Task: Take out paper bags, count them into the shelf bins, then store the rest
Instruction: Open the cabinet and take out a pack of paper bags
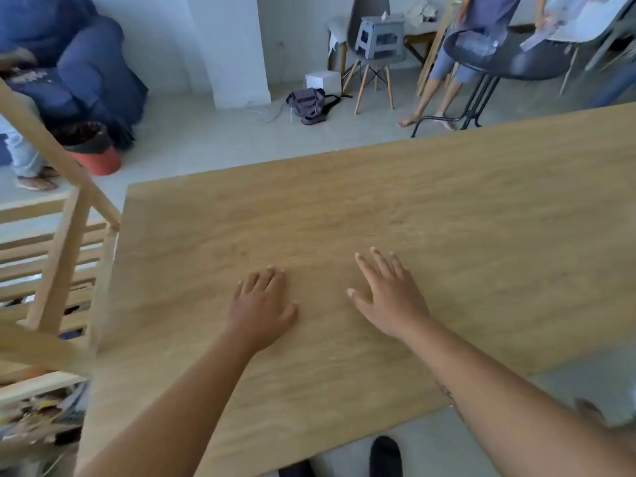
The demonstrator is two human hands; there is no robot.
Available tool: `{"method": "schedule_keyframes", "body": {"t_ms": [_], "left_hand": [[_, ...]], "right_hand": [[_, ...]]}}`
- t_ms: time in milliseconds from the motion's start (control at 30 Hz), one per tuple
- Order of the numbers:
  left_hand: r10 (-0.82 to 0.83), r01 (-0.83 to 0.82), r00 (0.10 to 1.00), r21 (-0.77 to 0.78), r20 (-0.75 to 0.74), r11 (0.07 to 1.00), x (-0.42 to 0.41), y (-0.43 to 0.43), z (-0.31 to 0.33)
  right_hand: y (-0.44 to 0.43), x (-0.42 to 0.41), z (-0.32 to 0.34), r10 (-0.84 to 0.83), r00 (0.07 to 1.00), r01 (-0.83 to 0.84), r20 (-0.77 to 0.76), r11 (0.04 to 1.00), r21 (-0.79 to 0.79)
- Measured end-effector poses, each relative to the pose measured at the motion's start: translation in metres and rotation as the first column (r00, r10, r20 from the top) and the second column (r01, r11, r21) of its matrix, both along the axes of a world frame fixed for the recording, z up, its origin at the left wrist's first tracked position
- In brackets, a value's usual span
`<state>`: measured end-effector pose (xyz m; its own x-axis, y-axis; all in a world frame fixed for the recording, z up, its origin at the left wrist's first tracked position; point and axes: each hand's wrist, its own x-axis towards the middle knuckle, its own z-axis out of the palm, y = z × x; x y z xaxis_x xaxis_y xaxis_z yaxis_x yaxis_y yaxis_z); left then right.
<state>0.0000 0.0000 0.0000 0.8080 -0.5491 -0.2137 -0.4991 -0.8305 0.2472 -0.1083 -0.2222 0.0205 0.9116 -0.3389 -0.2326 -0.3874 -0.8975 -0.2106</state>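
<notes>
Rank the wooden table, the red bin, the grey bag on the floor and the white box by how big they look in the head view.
1. Wooden table, by far.
2. Red bin.
3. Grey bag.
4. White box.
Bin and bag look close; the bag and box lie farther off, so true sizes are unsure.

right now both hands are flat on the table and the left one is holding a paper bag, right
Not quite. In the head view both the left hand and the right hand lie flat on the table, but the left one holds nothing; no paper bag shows on the table.
</notes>
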Motion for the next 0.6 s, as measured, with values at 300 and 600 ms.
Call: {"method": "schedule_keyframes", "body": {"t_ms": [300, 600], "left_hand": [[0.046, -0.047, 0.997, 0.005, 0.063, 0.999, -0.069, -0.006, -0.001], [0.157, -0.153, 0.984, -0.054, 0.087, 0.987, -0.165, -0.026, -0.015]], "right_hand": [[-0.022, -0.090, -0.042, 0.119, 0.993, -0.117, 0.010, 0.988, -0.105], [-0.028, -0.092, -0.050, 0.137, 0.984, -0.127, 0.114, 0.988, -0.093]]}}
